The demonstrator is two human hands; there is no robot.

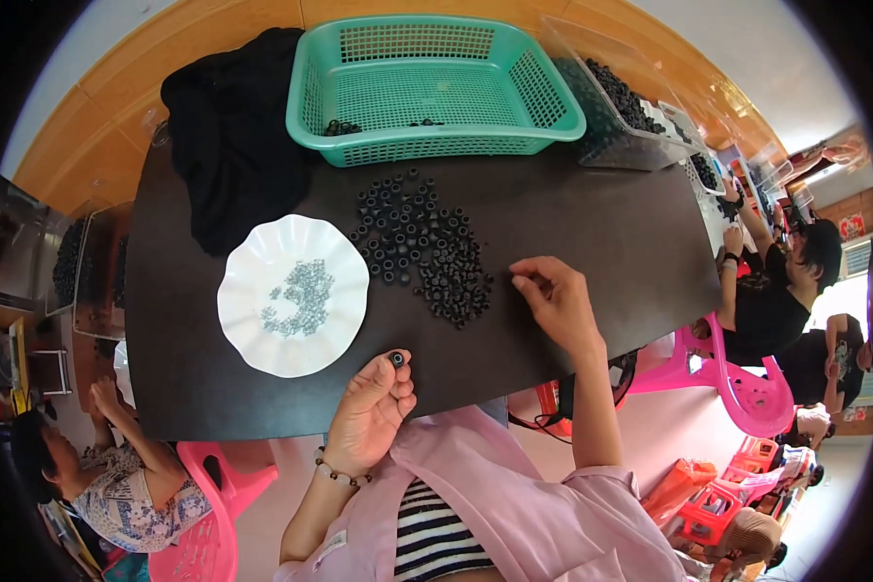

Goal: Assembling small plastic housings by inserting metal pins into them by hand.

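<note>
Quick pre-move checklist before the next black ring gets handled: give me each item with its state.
1. Left hand holds one black ring at its fingers: ok.
2. Right hand rests on the dark table beside the pile of black rings, fingers pinched: ok; whether they hold anything, cannot tell.
3. White plate carries small silvery parts, within reach of the left hand: ok.
4. Green basket sits beyond the pile, nearly bare, a few dark pieces inside: ok.
5. Black cloth lies clear of plate and pile: ok.
6. Whether the held ring already has a silvery part fitted: cannot tell.
</note>
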